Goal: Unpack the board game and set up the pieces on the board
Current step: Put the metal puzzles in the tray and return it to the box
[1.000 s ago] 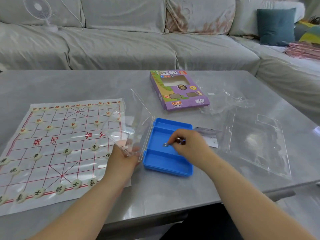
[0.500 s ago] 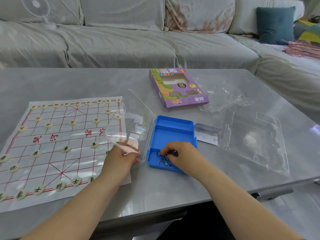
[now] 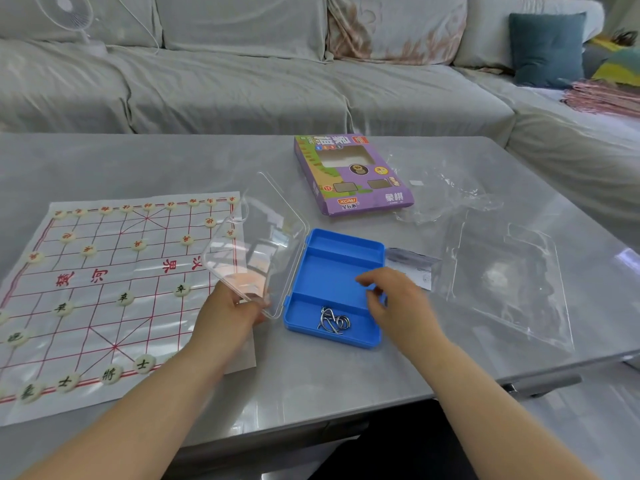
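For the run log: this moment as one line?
left hand holds clear lid | right hand empty above blue case | metal rings in near compartment | pieces on board

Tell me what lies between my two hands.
Head view: the blue case, its near compartment holding metal rings, lies between the left hand, which holds the clear lid, and the right hand.

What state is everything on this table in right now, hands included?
Blue case: open, flat on the table.
Clear lid: raised, tilted.
Left hand: grips the clear lid's edge.
Right hand: loose, empty, over the blue case's edge.
Metal hooks: loose in the nearest compartment.
Game sheet: spread flat, pieces on it.
Purple box: lying flat.
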A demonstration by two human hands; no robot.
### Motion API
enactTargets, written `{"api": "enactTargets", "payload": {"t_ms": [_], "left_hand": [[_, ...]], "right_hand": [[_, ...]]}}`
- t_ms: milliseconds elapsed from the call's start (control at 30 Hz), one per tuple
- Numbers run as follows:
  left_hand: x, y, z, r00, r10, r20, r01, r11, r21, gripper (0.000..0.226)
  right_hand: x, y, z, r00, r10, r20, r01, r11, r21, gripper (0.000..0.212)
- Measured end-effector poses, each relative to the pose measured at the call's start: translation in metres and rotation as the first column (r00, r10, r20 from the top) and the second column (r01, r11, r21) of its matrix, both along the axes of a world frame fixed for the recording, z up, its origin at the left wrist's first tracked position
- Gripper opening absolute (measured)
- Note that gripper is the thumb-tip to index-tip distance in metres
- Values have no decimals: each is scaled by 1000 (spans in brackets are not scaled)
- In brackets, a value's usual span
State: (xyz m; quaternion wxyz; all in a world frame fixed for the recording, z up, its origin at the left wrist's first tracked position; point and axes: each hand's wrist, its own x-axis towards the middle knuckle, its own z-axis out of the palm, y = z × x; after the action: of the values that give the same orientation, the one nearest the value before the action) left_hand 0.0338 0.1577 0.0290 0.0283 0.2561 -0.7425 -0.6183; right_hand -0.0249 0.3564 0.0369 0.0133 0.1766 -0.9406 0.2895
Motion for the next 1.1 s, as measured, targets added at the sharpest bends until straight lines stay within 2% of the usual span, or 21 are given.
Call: {"api": "enactTargets", "payload": {"t_ms": [100, 200, 300, 467, 633, 733, 800, 900, 1000, 1100], "left_hand": [[0, -3, 2, 1000, 16, -3, -16, 1000, 11, 12], [0, -4, 4, 999, 35, -30, -35, 999, 2, 24], [1, -4, 8, 997, 63, -53, -63, 998, -10, 23], [1, -3, 8, 996, 66, -62, -69, 996, -55, 18], [-3, -7, 4, 997, 53, -54, -58, 993, -100, 18], [-2, -8, 5, 996, 62, -57, -68, 992, -106, 16], [-3, -8, 5, 996, 63, -62, -69, 992, -103, 17], [-3, -7, 8, 996, 58, -71, -64, 994, -92, 23], [-4, -5, 10, 996, 38, -75, -44, 996, -83, 27], [-5, -3, 10, 997, 43, -70, -48, 995, -82, 23]], "right_hand": [[-11, 19, -8, 979, -201, 21, 201, 980, 12, 33], [-12, 26, -20, 986, -144, 82, 129, 978, 163, 32], [-12, 22, -24, 994, -95, 62, 79, 972, 219, 26], [-16, 17, -19, 985, -161, 62, 138, 951, 278, 26], [-23, 18, -13, 942, -256, 216, 170, 921, 350, 28], [-24, 21, -8, 913, -267, 309, 174, 939, 296, 22], [-22, 25, -5, 902, -266, 339, 213, 959, 186, 15], [-13, 26, 4, 924, -242, 296, 260, 965, -23, 16], [-1, 7, 15, 960, -77, 271, 135, 970, -202, 19], [8, -18, 10, 968, 77, 241, -45, 990, -134, 19]]}}
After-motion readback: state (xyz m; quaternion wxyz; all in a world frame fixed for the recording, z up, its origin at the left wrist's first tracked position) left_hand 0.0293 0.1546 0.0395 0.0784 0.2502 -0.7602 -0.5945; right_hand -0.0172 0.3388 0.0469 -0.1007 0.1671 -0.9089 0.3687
